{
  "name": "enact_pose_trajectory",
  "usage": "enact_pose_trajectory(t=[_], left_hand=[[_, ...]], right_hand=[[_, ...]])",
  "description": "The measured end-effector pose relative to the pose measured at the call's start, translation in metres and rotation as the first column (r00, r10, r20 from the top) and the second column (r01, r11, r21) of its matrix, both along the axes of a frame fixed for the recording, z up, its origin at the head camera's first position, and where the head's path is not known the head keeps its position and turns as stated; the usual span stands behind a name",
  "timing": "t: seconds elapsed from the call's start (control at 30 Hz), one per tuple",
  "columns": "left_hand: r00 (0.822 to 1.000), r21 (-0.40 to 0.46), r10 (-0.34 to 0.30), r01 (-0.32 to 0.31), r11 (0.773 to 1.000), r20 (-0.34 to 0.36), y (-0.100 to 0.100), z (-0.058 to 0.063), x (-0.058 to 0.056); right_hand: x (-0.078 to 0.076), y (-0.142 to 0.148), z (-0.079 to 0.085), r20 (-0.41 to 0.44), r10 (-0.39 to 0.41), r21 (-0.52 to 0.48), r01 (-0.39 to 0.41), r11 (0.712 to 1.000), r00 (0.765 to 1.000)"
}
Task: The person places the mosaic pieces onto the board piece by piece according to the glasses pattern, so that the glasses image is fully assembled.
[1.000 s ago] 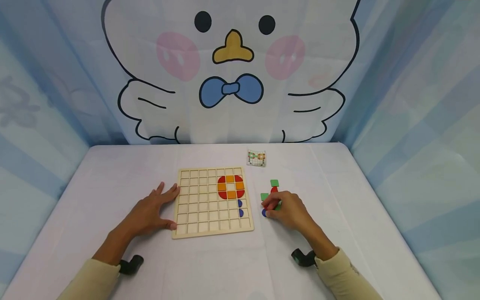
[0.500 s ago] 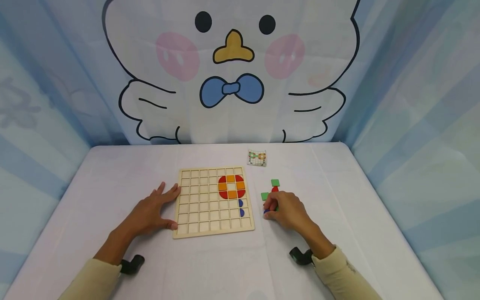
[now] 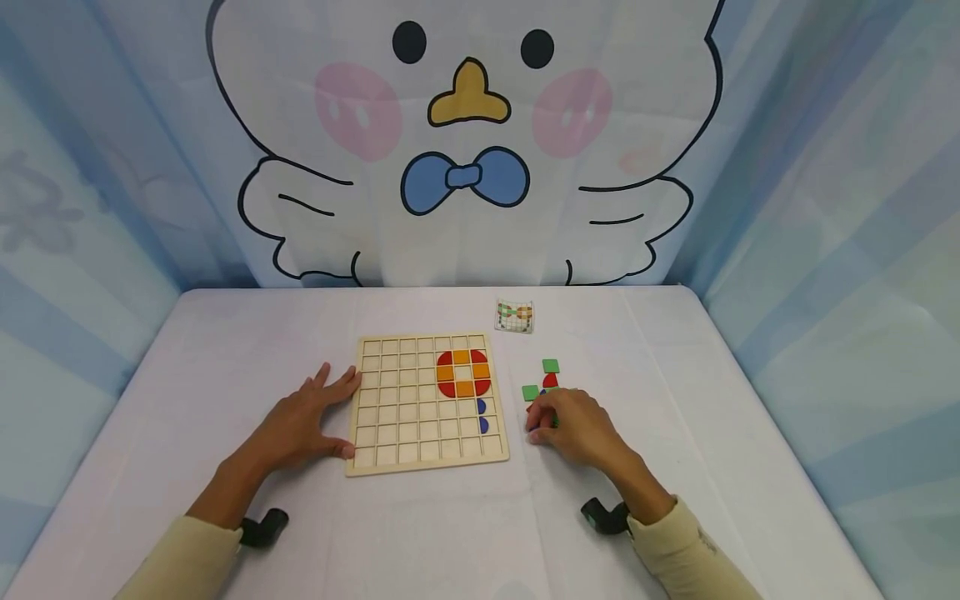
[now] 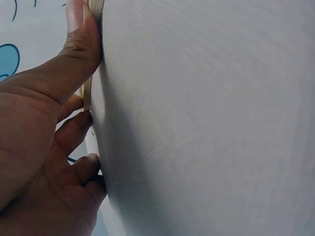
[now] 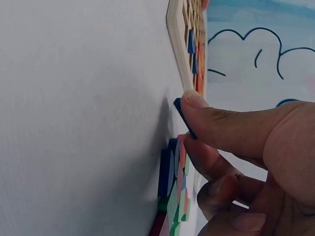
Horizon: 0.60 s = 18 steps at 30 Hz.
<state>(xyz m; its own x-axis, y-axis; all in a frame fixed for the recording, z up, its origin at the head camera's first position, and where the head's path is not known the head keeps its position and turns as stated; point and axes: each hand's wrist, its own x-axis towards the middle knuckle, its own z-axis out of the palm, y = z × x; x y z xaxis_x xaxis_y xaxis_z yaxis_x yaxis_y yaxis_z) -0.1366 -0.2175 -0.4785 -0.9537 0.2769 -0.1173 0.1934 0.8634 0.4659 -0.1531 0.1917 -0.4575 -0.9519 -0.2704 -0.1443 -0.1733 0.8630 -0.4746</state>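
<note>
A wooden grid board (image 3: 397, 433) lies flat on the table. Red and orange pieces form a ring (image 3: 464, 388) at its upper right, with two blue half-round pieces (image 3: 482, 407) below in the rightmost columns. My left hand (image 3: 296, 429) has its fingers spread, thumb and forefinger touching the board's left edge. To the right of the board, my right hand (image 3: 576, 423) pinches a blue piece (image 5: 184, 118) between thumb and forefinger, tilted just off the table. Under and beyond that hand lie loose green tiles (image 3: 551, 366), red pieces (image 3: 551, 381) and blue pieces (image 5: 163, 172), partly hidden.
A small pattern card (image 3: 514, 317) lies behind the board, towards the back of the white-covered table (image 3: 420, 533). A printed curtain (image 3: 465, 242) hangs behind the table, with blue curtains at both sides.
My right thumb and forefinger have closed on a blue piece, and the hand has shifted slightly, uncovering more of the pile behind it. My left hand stays at the board's edge.
</note>
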Motion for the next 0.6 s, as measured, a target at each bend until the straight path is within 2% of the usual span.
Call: enact_pose_trajectory(t=[0.13,0.33,0.6], left_hand=[[1.000,-0.004,-0.002,0.002,1.000,-0.002,0.000,0.000,0.000],[1.000,-0.001,-0.003,0.003,1.000,-0.009,0.000,0.001,-0.001],[1.000,0.001,-0.003,0.003,1.000,-0.005,-0.001,0.001,0.000]], right_hand=[[0.001,-0.003,0.001,-0.005,0.015,-0.055,-0.015,0.998,1.000],[0.002,-0.012,0.003,0.025,-0.008,-0.135,0.012,0.991,1.000],[0.003,-0.022,0.002,0.019,-0.025,-0.188,0.028,0.982,1.000]])
